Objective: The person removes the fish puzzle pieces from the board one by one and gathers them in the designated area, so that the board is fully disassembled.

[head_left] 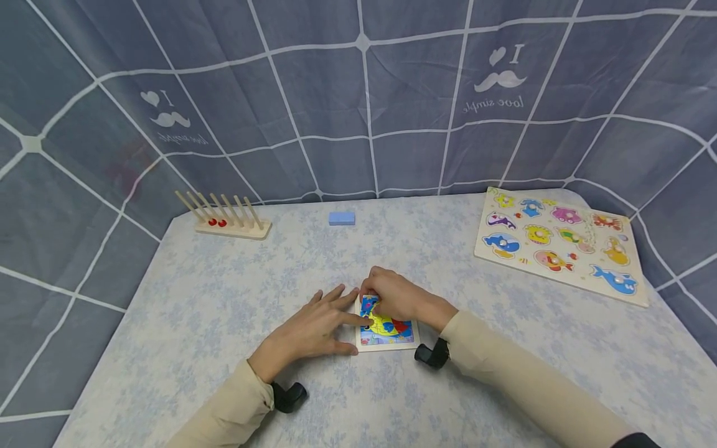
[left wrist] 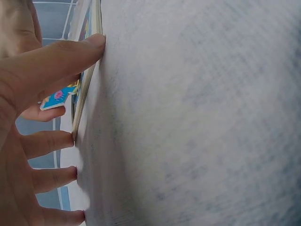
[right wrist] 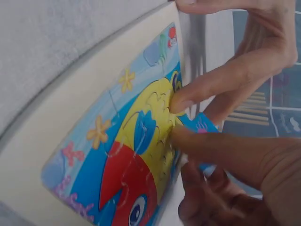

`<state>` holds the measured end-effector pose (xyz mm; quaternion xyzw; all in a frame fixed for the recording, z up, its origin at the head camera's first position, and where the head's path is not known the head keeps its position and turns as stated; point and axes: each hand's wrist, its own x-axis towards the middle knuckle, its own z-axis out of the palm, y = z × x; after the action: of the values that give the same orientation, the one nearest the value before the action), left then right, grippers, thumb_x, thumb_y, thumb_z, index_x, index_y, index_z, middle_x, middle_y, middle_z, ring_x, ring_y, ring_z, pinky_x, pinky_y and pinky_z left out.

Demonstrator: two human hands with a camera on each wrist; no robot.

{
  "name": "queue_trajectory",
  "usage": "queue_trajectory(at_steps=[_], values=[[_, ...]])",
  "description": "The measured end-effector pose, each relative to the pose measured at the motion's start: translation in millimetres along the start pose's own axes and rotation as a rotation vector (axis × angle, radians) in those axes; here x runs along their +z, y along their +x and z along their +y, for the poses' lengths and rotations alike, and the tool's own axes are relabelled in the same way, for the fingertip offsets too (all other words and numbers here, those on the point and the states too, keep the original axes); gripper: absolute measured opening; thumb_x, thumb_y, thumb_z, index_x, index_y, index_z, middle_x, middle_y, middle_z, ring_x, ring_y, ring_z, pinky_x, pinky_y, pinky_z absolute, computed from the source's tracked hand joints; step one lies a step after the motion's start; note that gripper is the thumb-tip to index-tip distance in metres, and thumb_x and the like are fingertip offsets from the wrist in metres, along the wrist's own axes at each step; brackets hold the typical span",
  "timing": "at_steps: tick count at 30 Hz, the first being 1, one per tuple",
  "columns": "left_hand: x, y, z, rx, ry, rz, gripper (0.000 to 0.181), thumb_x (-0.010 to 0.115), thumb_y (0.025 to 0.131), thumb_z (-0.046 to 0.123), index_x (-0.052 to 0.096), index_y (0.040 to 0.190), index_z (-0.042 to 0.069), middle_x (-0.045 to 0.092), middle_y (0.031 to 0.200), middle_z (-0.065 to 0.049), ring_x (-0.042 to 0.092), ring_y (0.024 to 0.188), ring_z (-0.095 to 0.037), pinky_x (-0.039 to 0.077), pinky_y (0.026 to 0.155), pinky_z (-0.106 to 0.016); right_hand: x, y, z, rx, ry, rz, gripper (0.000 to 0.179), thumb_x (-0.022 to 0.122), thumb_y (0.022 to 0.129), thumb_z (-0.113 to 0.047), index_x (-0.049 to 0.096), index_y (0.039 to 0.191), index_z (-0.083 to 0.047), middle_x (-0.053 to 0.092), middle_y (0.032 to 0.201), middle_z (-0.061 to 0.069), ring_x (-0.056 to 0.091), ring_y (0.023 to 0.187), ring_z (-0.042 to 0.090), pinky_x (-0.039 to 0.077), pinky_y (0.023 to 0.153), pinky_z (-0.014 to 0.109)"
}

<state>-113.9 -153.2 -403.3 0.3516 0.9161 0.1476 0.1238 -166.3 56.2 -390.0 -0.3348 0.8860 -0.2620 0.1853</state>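
In the head view a small jigsaw puzzle [head_left: 386, 340] with a pale wooden border lies on the table, showing a yellow and red fish in blue water. My right hand [head_left: 399, 297] pinches a blue puzzle piece [left wrist: 57, 97] with a pink creature on it, tilted up from the board at its far side. The right thumb overlaps the yellow fish body [right wrist: 155, 101] in the right wrist view. Spread out at the board's left side is my left hand [head_left: 313, 328], thumb at the near-left corner and index fingertip over the picture.
A wooden peg rack [head_left: 232, 229] with two red beads stands at the back left. Beyond the puzzle lies a blue block [head_left: 342, 218]. A sea-animal peg puzzle board [head_left: 526, 256] rests at the back right. A grey-blue curtain [head_left: 336, 106] hangs behind the table.
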Motion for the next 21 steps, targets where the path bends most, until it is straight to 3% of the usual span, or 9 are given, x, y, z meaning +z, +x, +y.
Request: queue_trajectory(at_steps=[9, 16, 21], values=[[0.7, -0.8, -0.4, 0.004, -0.014, 0.01, 0.056, 0.078, 0.081, 0.047, 0.065, 0.132, 0.03, 0.03, 0.158, -0.013, 0.024, 0.142, -0.047, 0.027, 0.101, -0.074, -1, -6.4, 2, -0.101, 0.113, 0.045, 0.019, 0.065, 0.094, -0.007, 0.072, 0.112, -0.009, 0.069, 0.106, 0.001, 0.062, 0.086, 0.011, 0.052, 0.08, 0.028], [2.0, 0.1, 0.6, -0.001, -0.034, 0.021, 0.057, 0.078, 0.079, 0.051, 0.067, 0.13, 0.029, 0.032, 0.156, -0.016, 0.025, 0.142, -0.048, 0.026, 0.101, -0.075, -9, -8.7, 10, -0.022, 0.247, 0.13, 0.014, 0.072, 0.09, -0.008, 0.074, 0.104, -0.006, 0.072, 0.088, -0.003, 0.065, 0.079, 0.008, 0.054, 0.072, 0.025], [2.2, 1.1, 1.7, -0.018, -0.043, 0.022, 0.056, 0.079, 0.079, 0.047, 0.067, 0.13, 0.029, 0.035, 0.155, -0.017, 0.025, 0.142, -0.047, 0.025, 0.102, -0.074, -17, -16.1, 28, 0.042, 0.396, 0.112, 0.013, 0.074, 0.086, -0.006, 0.077, 0.099, -0.005, 0.074, 0.084, -0.001, 0.069, 0.076, 0.014, 0.055, 0.07, 0.033]])
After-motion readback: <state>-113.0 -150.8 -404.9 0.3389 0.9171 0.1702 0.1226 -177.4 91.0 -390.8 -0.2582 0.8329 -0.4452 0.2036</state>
